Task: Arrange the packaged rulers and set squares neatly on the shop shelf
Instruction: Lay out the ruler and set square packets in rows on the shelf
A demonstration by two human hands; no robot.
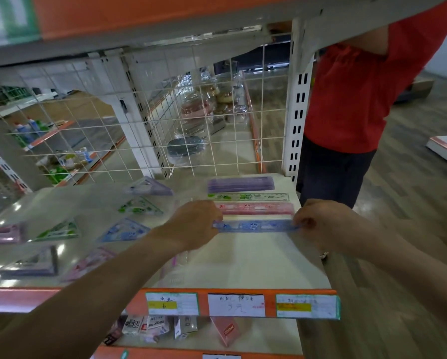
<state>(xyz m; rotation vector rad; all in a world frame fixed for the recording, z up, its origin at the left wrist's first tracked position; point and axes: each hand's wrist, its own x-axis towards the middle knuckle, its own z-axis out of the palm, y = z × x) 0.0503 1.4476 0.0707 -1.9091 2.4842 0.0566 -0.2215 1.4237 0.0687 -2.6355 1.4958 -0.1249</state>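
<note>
While the left hand (194, 224) and the right hand (318, 225) each pinch one end of a blue ruler (256, 226), it lies level across the right part of the pale shelf (243, 260); each grip is closed on the ruler, fingers curled; behind it lie a pink ruler (256, 208), a green ruler (248, 196) and a purple pack (240, 183) (all parallel); set squares (125, 230) in clear wrap lie to the left; a person in a red shirt (359, 94) stands beyond the shelf's right end.
</note>
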